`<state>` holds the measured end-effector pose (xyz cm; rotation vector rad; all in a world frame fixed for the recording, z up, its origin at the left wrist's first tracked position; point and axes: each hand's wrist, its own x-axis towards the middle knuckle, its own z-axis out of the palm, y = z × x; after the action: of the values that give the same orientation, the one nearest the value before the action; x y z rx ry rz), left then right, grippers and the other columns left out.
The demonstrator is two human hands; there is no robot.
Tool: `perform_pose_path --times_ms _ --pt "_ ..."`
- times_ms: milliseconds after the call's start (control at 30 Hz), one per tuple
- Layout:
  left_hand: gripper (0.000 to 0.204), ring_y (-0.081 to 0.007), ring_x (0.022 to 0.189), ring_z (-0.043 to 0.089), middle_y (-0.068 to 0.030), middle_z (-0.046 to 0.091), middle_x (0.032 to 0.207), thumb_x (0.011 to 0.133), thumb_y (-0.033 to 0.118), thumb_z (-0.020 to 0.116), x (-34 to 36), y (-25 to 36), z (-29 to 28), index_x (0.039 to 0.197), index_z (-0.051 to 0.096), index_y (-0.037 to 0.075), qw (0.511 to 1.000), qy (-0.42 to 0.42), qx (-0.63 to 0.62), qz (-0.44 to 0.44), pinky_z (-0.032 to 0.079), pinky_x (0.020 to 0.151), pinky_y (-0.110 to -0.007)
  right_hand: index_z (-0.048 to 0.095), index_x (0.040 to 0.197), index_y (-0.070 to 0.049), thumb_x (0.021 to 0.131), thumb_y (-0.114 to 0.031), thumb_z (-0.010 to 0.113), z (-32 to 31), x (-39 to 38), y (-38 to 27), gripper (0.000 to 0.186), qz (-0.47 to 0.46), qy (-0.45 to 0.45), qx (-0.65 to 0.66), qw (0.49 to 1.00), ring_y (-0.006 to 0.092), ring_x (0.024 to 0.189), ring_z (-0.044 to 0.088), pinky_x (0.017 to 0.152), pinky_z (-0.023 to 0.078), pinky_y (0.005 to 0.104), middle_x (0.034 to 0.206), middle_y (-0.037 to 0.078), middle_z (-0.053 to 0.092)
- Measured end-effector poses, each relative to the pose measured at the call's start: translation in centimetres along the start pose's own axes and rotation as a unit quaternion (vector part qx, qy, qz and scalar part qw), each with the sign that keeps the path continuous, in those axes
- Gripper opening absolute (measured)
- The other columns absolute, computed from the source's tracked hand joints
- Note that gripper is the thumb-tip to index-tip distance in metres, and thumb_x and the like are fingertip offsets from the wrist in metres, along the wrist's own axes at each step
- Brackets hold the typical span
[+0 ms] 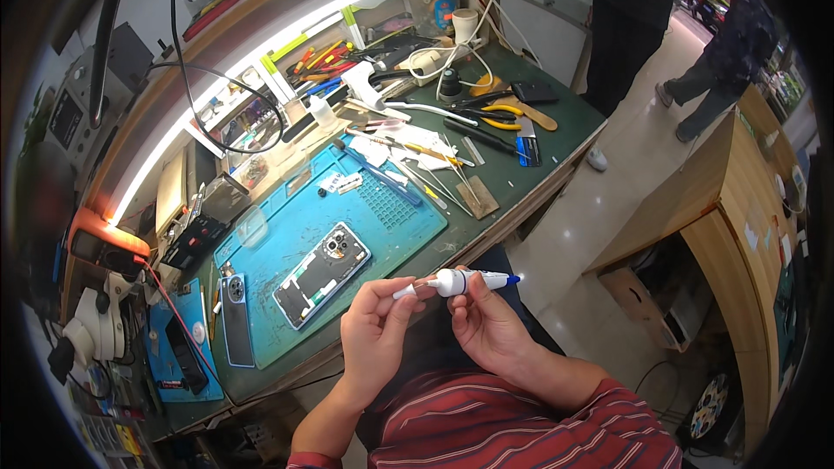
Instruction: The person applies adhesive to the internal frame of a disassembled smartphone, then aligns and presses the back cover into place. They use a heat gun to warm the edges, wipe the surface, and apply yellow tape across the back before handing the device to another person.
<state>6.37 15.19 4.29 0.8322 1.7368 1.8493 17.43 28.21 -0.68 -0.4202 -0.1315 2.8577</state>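
My right hand (491,323) grips a white glue tube (451,282) with a dark blue tip at its far right end; the narrow nozzle points left. Between thumb and fingers of my left hand (375,321) is a small white cap (405,292), close by the nozzle. Whether cap and nozzle touch, I cannot tell. Both hands are held in front of the bench's near edge. Just beyond them, on a blue work mat (261,339), lies an opened phone (322,274) with its inner parts showing. A phone back cover (235,317) rests left of it.
Tweezers, brushes and white tissue (415,141) lie behind the mat. Yellow-handled pliers (501,116) are farther right on the green bench. At the left stand an orange-topped meter (109,239) and a white microscope (97,326). Two people stand beyond the bench, near a wooden counter (669,208).
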Motion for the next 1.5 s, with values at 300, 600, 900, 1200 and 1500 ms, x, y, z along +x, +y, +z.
perform_pose_path --times_ms 300,600,900,1200,1500 --pt "0.018 -0.0197 0.105 0.071 -0.0194 0.072 0.116 0.104 0.001 0.054 0.0 -0.5 -0.3 0.120 0.055 -0.007 1.000 -0.012 -0.007 -0.012 0.058 0.093 -0.031 0.058 0.124 -0.009 0.102 -0.024 0.064 -0.3 -0.2 -0.2 0.028 0.000 -0.002 -0.006 1.000 0.0074 0.088 0.069 0.079 0.061 0.0192 0.109 0.002 0.067" --pt "0.018 -0.0225 0.103 0.072 -0.0210 0.072 0.114 0.105 0.002 0.053 -0.1 -0.4 -0.1 0.120 0.055 -0.007 1.000 -0.007 -0.017 -0.013 0.058 0.094 -0.033 0.058 0.125 -0.008 0.102 -0.024 0.064 -0.3 -0.3 -0.3 0.028 -0.003 0.000 -0.015 1.000 0.0087 0.089 0.069 0.080 0.061 0.0205 0.109 0.002 0.068" --pt "0.017 -0.0239 0.103 0.072 -0.0221 0.071 0.113 0.105 0.002 0.053 0.0 -0.4 -0.2 0.118 0.055 -0.008 1.000 -0.015 0.006 -0.017 0.058 0.095 -0.035 0.059 0.125 -0.009 0.101 -0.023 0.065 -0.5 -0.3 -0.5 0.028 -0.001 0.000 -0.019 1.000 0.0094 0.089 0.070 0.079 0.060 0.0206 0.109 0.002 0.069" --pt "0.014 -0.0137 0.091 0.073 -0.0139 0.077 0.105 0.101 0.000 0.059 0.0 -0.2 -0.6 0.113 0.061 -0.005 0.986 -0.019 0.163 0.037 0.057 0.077 -0.025 0.058 0.127 -0.009 0.101 -0.023 0.065 -0.4 -0.3 -1.1 0.031 -0.010 0.033 -0.067 0.997 0.0115 0.086 0.070 0.074 0.062 0.0254 0.109 0.005 0.070" --pt "0.013 -0.0193 0.087 0.076 -0.0140 0.077 0.095 0.101 0.003 0.059 0.4 0.2 -1.5 0.111 0.063 -0.004 0.981 -0.061 0.186 0.010 0.059 0.076 -0.028 0.057 0.122 -0.003 0.091 -0.004 0.074 0.9 -0.4 -2.6 0.035 -0.140 -0.035 -0.322 0.936 0.0150 0.088 0.070 0.076 0.061 0.0276 0.119 0.013 0.069"
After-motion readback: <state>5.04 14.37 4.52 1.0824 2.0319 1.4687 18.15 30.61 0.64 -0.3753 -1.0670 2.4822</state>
